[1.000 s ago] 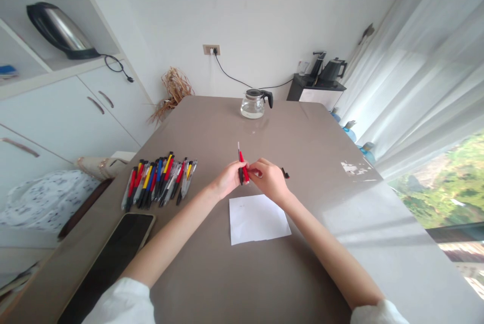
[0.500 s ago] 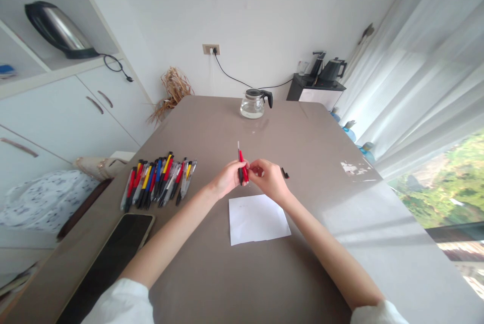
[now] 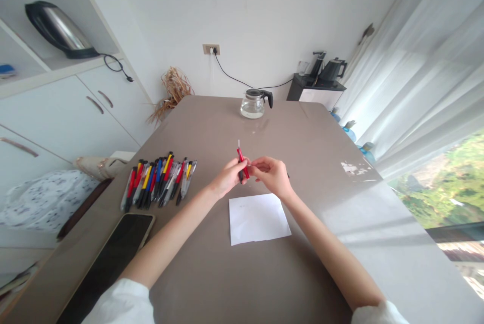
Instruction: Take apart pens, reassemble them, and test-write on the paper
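Note:
My left hand (image 3: 227,178) is closed on red pen parts (image 3: 246,171) above the table. Alongside them in the same grip stands a thin ink refill (image 3: 239,144), its clear end pointing up and a dark part below. My right hand (image 3: 273,174) is pinched close to the red parts, its fingertips almost at the left hand's. Whatever lies between those right fingertips is too small to make out. A sheet of white paper (image 3: 257,220) lies flat below both hands. Past my right wrist, only a bit of a small black piece (image 3: 288,175) shows.
Several pens (image 3: 159,180) in red, yellow, blue and clear lie in a pile on the left. A phone (image 3: 121,248) rests near my left forearm. At the table's (image 3: 212,117) far side stands a glass pot (image 3: 252,107) with a black handle.
The right hand has shifted slightly and now hides most of the small black piece on the table. In the left hand, the red parts and refill have tilted a little.

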`<state>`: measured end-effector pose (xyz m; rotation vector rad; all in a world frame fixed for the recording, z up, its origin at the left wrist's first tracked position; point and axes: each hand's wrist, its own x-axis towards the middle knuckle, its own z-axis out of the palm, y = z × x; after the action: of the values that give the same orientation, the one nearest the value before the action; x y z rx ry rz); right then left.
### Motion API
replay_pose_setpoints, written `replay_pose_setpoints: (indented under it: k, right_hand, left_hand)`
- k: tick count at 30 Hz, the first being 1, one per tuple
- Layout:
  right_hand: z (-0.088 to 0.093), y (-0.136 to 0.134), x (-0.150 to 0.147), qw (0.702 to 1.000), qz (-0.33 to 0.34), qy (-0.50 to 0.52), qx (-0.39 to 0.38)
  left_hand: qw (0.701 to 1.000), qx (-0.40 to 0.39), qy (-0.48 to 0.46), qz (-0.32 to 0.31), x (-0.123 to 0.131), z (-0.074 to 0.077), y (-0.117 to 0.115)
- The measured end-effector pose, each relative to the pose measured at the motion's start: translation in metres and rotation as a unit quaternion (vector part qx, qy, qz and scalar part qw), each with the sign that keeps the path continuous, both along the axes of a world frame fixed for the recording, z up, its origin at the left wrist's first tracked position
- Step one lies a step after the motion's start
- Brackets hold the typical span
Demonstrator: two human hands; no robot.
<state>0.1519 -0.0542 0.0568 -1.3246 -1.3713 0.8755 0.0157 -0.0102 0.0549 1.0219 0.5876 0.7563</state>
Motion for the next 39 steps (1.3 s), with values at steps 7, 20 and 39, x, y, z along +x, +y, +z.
replay_pose_setpoints:
  k: [7, 20, 39]
  right_hand:
    - [0.005, 0.005, 0.014, 0.998, -0.034, 0.051, 0.016]
    - [0.015, 0.003, 0.024, 0.997, -0.040, -0.035, 0.056]
    - [0.024, 0.000, 0.026, 0.997, 0.039, -0.067, 0.025]
  left_hand:
    - [0.997, 0.046, 0.055, 0.003, 0.002, -0.003, -0.002]
    - [0.973, 0.150, 0.146, -0.099, 0.001, -0.007, -0.008]
    - [0.975, 0.154, 0.140, -0.077, 0.002, -0.002, -0.010]
